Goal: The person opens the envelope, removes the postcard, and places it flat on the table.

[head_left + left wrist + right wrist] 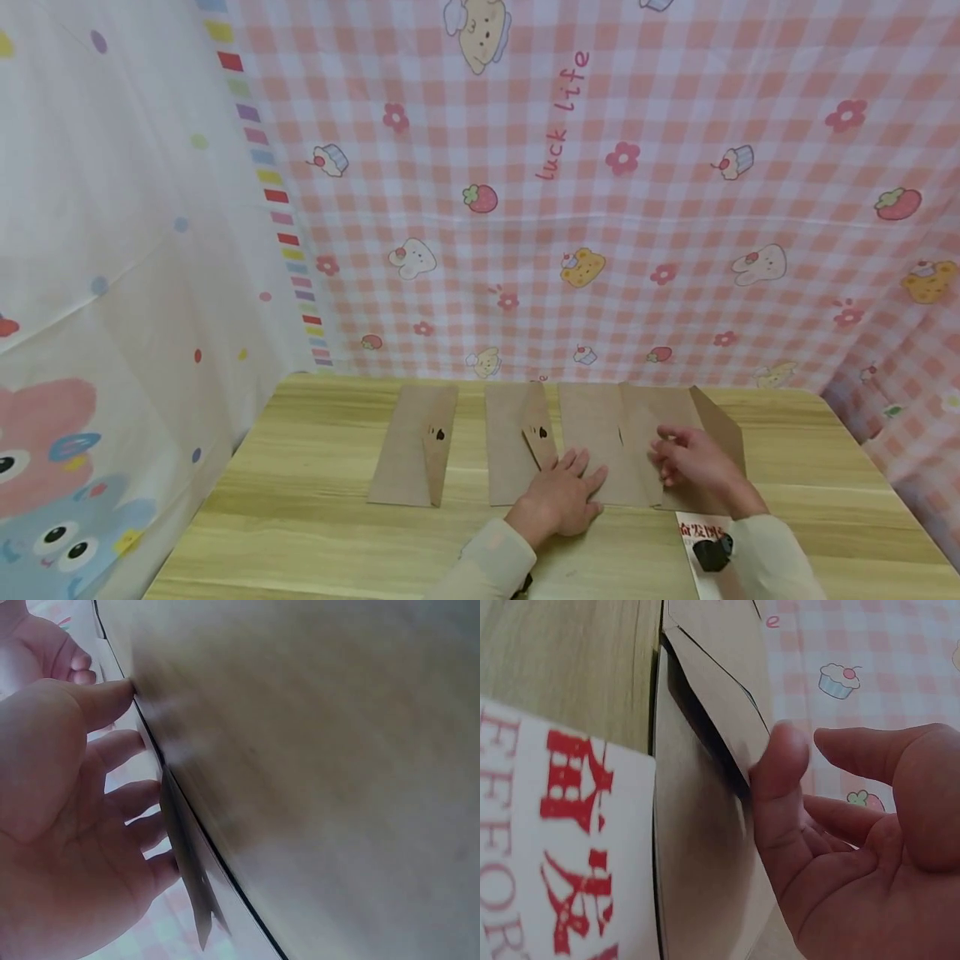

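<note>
Several brown paper envelopes lie along the table. The leftmost envelope (pixel 397 450) and the one beside it (pixel 506 450) have folded flaps with a small dark heart-like mark. Right of them, another envelope (pixel 588 417) meets or overlaps the rightmost envelope (pixel 652 404), whose pointed flap (pixel 720 433) is spread out to the right. My left hand (pixel 558 500) lies palm down with spread fingers, fingertips over the lower edges of the middle envelopes. Above the rightmost envelope is my right hand (pixel 693 462), fingers loosely bent; in the right wrist view a fingertip (pixel 780 754) is right at the paper edge.
A white card (pixel 693 542) with red characters lies near my right wrist, partly hidden by a black device (pixel 712 552) at the sleeve. The wooden table (pixel 300 467) ends at a pink checked cloth (pixel 525 250) behind and a white cloth (pixel 150 250) on the left.
</note>
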Demonstrator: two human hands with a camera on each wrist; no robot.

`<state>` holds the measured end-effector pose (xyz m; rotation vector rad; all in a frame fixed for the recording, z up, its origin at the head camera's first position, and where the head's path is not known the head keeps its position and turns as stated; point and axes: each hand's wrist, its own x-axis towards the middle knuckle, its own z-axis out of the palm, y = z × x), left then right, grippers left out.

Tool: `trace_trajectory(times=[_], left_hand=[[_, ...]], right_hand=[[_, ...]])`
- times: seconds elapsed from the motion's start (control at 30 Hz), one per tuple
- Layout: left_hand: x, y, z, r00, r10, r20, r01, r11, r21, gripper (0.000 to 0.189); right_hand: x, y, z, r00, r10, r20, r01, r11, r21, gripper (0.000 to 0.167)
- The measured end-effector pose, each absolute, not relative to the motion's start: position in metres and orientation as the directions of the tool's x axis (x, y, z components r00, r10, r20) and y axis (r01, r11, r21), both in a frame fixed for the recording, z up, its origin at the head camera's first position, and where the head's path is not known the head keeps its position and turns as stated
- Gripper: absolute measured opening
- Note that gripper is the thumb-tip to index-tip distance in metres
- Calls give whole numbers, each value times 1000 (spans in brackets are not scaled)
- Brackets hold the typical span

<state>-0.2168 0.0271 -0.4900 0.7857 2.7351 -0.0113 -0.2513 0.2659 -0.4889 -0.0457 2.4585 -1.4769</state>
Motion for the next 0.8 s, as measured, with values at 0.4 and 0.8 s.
trace_trajectory(times=[0.4, 0.8], left_hand=[[-217, 28, -491, -809, 516, -282, 513, 854, 91, 56], [-215, 28, -489, -814, 512, -273, 506, 857, 99, 56]], right_hand=[[-260, 258, -488, -961, -138, -241, 121, 573, -811, 56], [-266, 250, -494, -967, -147, -211, 78, 612, -787, 57]])
